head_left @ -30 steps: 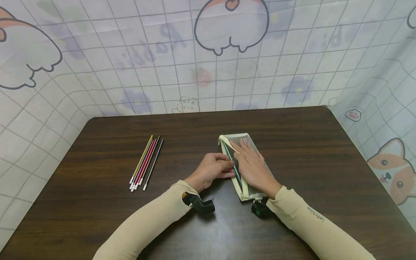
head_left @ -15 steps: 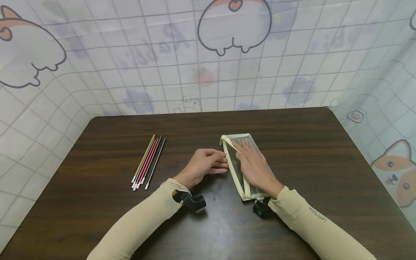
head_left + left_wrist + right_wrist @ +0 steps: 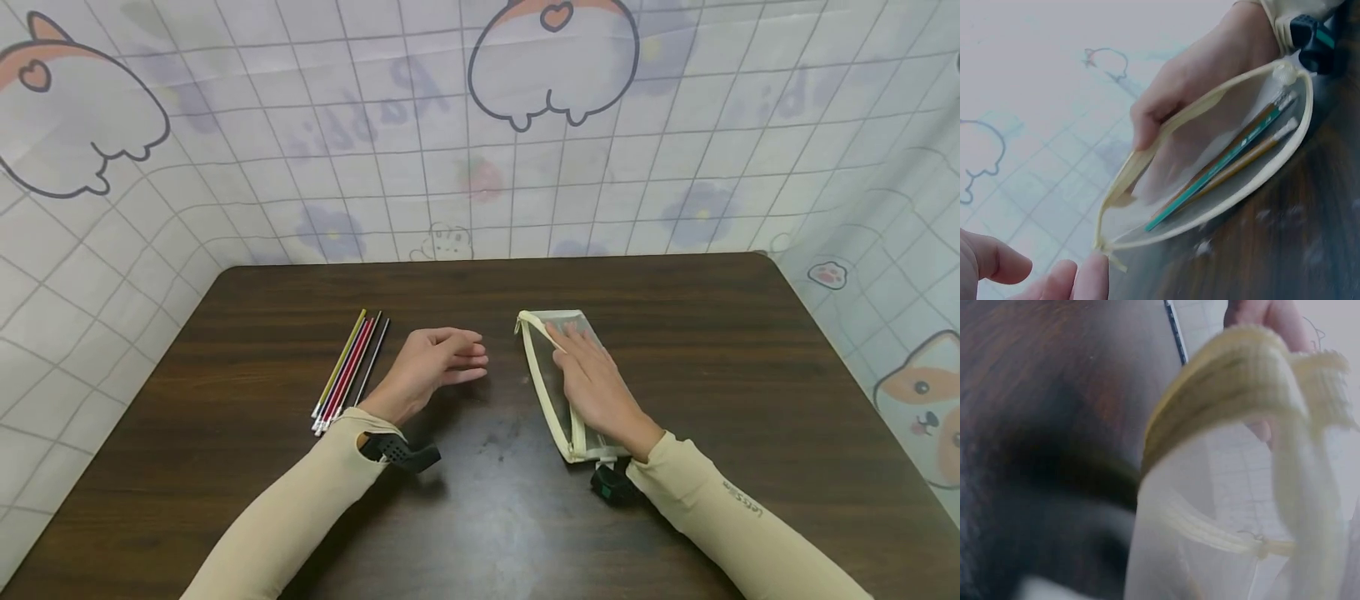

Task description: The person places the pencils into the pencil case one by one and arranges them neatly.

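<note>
My left hand [image 3: 435, 371] hovers over the table between the pencils and the pencil case, holding nothing, its fingers loosely bent. To its left lies a bundle of pencils [image 3: 348, 367] with white ends, in yellow, red and dark colours, partly hidden by the wrist. My right hand [image 3: 603, 396] rests on the translucent pencil case [image 3: 550, 392], fingers extended over its upper side and thumb by the cream zip edge. The case's mouth gapes. Inside, the left wrist view shows a green pencil [image 3: 1213, 172] and two brown pencils, one of them a brown pencil [image 3: 1244, 159] nearer the lower edge.
The dark wooden table [image 3: 480, 517] bears everything. Behind it hangs a white checked cloth [image 3: 420, 167] with cartoon prints. A black wrist camera [image 3: 397, 452] is strapped to the left wrist, another black camera [image 3: 613, 485] to the right.
My left hand has let go of the green pencil in the case and moved left towards the bundle. The right hand stays on the case.
</note>
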### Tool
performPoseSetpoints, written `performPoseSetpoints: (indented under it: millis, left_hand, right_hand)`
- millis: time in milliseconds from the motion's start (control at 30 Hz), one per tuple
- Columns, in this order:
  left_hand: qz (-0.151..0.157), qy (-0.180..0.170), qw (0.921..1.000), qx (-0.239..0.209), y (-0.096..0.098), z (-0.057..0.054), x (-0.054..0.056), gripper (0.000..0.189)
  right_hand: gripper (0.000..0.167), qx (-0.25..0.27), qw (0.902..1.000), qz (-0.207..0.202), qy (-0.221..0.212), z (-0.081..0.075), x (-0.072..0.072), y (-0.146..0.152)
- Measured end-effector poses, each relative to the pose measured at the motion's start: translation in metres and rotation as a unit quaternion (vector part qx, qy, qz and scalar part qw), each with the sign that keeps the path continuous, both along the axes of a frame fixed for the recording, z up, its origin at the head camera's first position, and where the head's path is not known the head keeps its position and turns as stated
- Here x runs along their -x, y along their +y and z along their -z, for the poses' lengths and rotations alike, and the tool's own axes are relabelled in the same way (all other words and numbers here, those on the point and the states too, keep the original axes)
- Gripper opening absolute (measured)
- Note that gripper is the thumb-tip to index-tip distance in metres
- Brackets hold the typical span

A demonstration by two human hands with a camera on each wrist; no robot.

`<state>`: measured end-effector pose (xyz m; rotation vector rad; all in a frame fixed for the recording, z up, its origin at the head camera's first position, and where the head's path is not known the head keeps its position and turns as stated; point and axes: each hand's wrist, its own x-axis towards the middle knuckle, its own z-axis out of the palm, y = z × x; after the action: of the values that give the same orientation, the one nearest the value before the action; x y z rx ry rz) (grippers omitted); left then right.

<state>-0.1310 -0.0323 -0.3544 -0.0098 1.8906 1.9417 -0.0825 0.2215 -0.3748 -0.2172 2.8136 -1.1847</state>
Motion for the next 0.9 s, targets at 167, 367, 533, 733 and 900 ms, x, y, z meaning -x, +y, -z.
performPoseSetpoints:
  millis: [167, 367, 533, 733, 900]
  left_hand:
    - [-0.001, 0.031, 0.999, 0.034, -0.021, -0.003, 0.004, 0.04]
    - [-0.018, 0.043, 0.9974, 0.055, -0.055, -0.003, 0.011, 0.044]
    - [-0.041, 0.043, 0.9959, 0.068, -0.083, -0.001, 0.011, 0.047]
    - [-0.078, 0.047, 0.9954, 0.031, -0.108, -0.001, 0.013, 0.05]
    - [-0.109, 0.042, 0.9931, -0.016, -0.124, -0.004, 0.017, 0.039]
  right_hand:
    - [0.053, 0.016, 0.9999, 0.001, -0.001, -0.001, 0.001, 0.001]
    - [0.053, 0.01, 0.9999, -0.003, -0.002, 0.001, 0.0, 0.0]
    - [0.053, -0.003, 0.9999, -0.01, 0.011, 0.004, 0.0, -0.001]
    - [0.053, -0.002, 0.9999, -0.011, 0.011, 0.007, 0.0, -0.002]
    - [0.052, -0.005, 0.9997, -0.013, 0.018, 0.009, 0.001, -0.002]
